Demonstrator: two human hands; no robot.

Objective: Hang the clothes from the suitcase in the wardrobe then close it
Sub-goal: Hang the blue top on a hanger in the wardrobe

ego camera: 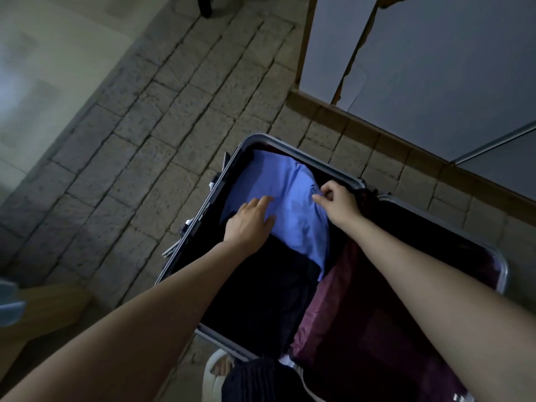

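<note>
An open suitcase (200, 210) with a silver metal rim lies on the floor below me. In its left half a folded light-blue shirt (290, 187) lies on top of dark clothes (261, 288). My left hand (249, 221) lies flat on the shirt's near left part, fingers straight. At the shirt's right edge my right hand (336, 203) pinches a fold of the blue cloth between thumb and fingers. The right half of the suitcase has a maroon lining (348, 309). The wardrobe (435, 68) with pale grey doors and a wooden base stands at the upper right.
The floor is grey stone tile (174, 111). A pale wall runs along the upper left. A wooden piece (49, 309) sits at the lower left edge. A dark furniture leg (206, 5) stands at the top. My foot in a white slipper (217, 369) shows at the bottom.
</note>
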